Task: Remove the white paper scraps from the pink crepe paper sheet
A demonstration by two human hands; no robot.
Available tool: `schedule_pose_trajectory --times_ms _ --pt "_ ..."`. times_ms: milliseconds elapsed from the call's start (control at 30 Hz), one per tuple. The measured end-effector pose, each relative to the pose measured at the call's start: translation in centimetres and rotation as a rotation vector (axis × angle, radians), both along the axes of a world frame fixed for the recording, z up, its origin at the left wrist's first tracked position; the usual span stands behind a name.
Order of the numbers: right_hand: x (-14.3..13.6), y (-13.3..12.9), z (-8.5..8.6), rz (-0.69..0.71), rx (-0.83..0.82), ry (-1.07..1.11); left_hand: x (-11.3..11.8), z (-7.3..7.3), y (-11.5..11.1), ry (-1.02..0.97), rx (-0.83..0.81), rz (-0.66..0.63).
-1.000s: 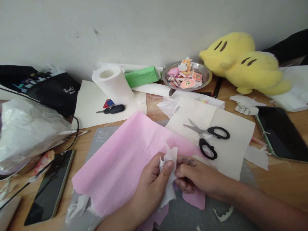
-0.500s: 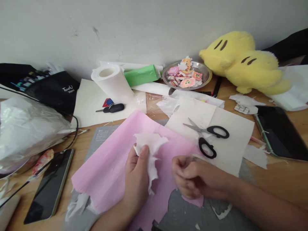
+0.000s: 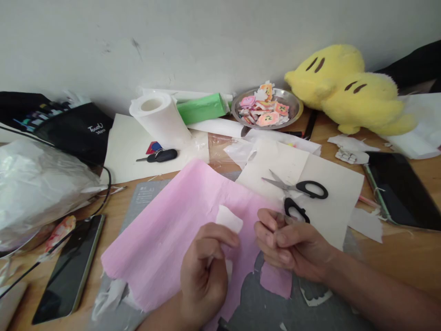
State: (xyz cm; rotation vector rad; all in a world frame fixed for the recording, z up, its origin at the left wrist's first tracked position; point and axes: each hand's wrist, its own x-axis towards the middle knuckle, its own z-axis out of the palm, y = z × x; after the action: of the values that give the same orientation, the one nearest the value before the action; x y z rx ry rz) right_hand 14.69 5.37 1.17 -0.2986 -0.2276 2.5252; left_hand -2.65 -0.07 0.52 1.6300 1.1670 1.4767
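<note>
My left hand (image 3: 206, 269) is closed, fingers curled around a small white paper piece (image 3: 230, 219). Part of the paper shows above the fingers and a sliver below them; the hand hides the rest. Beneath it spreads a large pink paper sheet (image 3: 165, 234) with an uneven cut edge. To the right, my right hand (image 3: 292, 241) is closed in a pinch, and what it holds, if anything, is too small to make out. Below that hand lies a small pink paper scrap (image 3: 276, 280). Just behind it, black-handled scissors (image 3: 312, 189) rest with blades apart on cream paper (image 3: 327, 218).
A grey cutting mat (image 3: 272, 315) lies under the work. Behind stand a white paper roll (image 3: 163, 124), a green roll (image 3: 203, 108) and a metal dish (image 3: 296, 115) of cutouts. Yellow plush toys (image 3: 347, 92), phones (image 3: 69, 271) and a plastic bag (image 3: 41, 184) flank the area.
My left hand has turned and curled over the white paper, which now shows less. My right hand has shifted slightly right and rotated, uncovering more of the pink scrap.
</note>
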Motion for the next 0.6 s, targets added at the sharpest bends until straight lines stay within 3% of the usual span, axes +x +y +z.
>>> schedule_pose_trajectory --times_ms 133,333,433,600 --pt "-0.1 0.3 0.2 -0.088 -0.051 -0.099 -0.2 0.6 -0.3 0.07 -0.101 -0.209" --pt "-0.5 0.2 0.1 -0.106 -0.028 -0.144 0.9 1.6 1.0 0.584 -0.174 -0.526" --pt "-0.4 0.2 0.0 -0.102 -0.019 -0.171 1.5 1.4 1.3 0.725 -0.191 -0.584" --pt "0.0 0.5 -0.1 -0.217 -0.145 -0.068 1.8 1.2 1.1 0.877 -0.232 -0.609"
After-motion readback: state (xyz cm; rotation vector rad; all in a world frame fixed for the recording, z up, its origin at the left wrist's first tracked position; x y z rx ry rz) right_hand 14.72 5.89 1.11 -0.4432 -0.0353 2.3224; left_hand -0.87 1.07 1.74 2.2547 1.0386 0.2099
